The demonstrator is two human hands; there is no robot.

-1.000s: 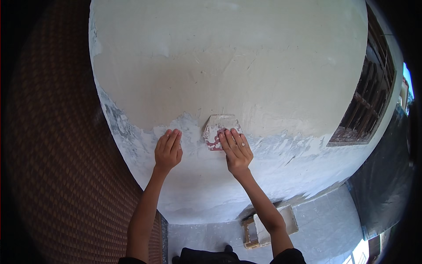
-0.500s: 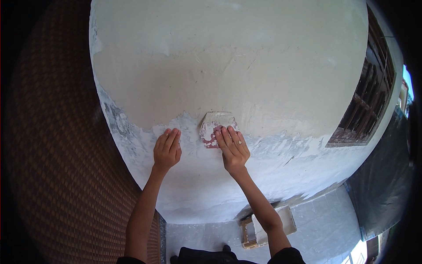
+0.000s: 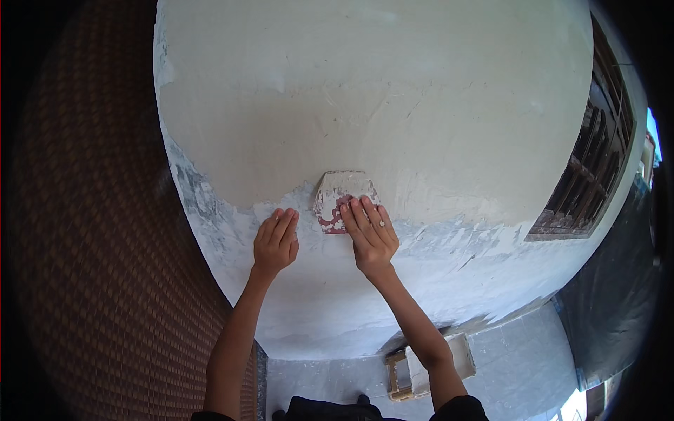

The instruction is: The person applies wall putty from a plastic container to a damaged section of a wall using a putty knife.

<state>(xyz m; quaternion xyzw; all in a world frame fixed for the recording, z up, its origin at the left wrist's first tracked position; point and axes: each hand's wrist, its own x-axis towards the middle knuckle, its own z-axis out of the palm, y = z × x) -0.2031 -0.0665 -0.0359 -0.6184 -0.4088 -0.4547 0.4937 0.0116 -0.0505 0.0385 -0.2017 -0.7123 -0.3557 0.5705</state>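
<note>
My right hand (image 3: 373, 235) grips a flat spreader (image 3: 338, 186) against the wall. The spreader is reddish with white putty smeared across it, and its wide blade tapers toward the top; the fingers lie over its lower right part. To the left, my left hand (image 3: 276, 238) rests at the wall with fingers stretched out side by side and the thumb at its right, nothing visible in it. The wall (image 3: 281, 140) is smooth beige above; around hand height runs a ragged band of white and grey patches, paler below.
A brown woven screen (image 3: 119, 231) flanks the wall on the left. A barred dark window (image 3: 579, 161) sits at right, with a dark sheet (image 3: 607, 281) below it. Down on the grey floor (image 3: 519, 351) stands a putty-stained tray (image 3: 460, 354) beside a small wooden frame (image 3: 400, 379).
The spreader and my right hand have slid slightly left and up along the wall. My left hand keeps its place on the wall; the whole view has shifted a little.
</note>
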